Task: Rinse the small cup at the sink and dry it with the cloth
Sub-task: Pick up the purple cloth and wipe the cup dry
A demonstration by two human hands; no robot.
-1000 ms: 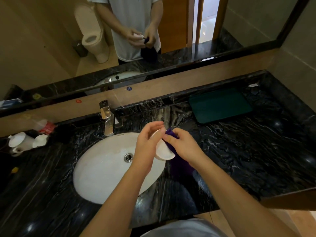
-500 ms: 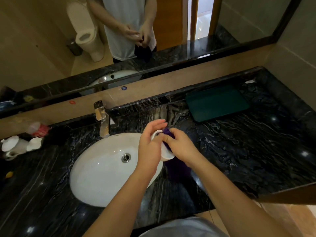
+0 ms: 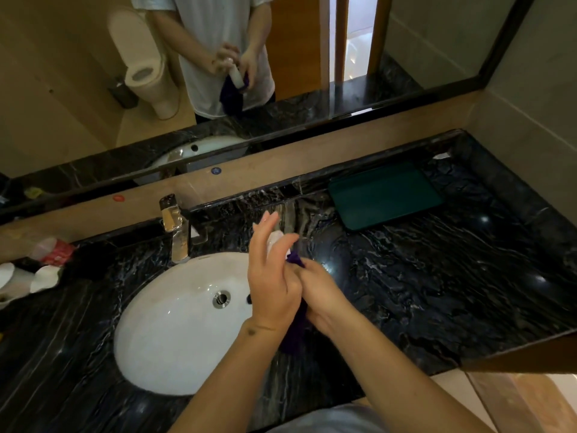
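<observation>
Above the right rim of the sink (image 3: pixel 175 332), my left hand (image 3: pixel 271 282) holds the small white cup (image 3: pixel 276 238). Only a sliver of the cup shows between my thumb and fingers, and two fingers stick up straight. My right hand (image 3: pixel 318 292) is pressed against the left hand and grips the purple cloth (image 3: pixel 295 329). One end of the cloth pokes up at the cup and the rest hangs down between my wrists. How far the cloth reaches into the cup is hidden.
A chrome faucet (image 3: pixel 175 229) stands behind the white basin. A dark green tray (image 3: pixel 384 195) lies at the back right of the black marble counter (image 3: pixel 437 276). White cups (image 3: pixel 43 278) and a red-and-white packet (image 3: pixel 56 251) sit at the far left.
My hands have closed in on each other and my left hand has turned, so that it now hides most of the cup. More of the cloth hangs below my hands.
</observation>
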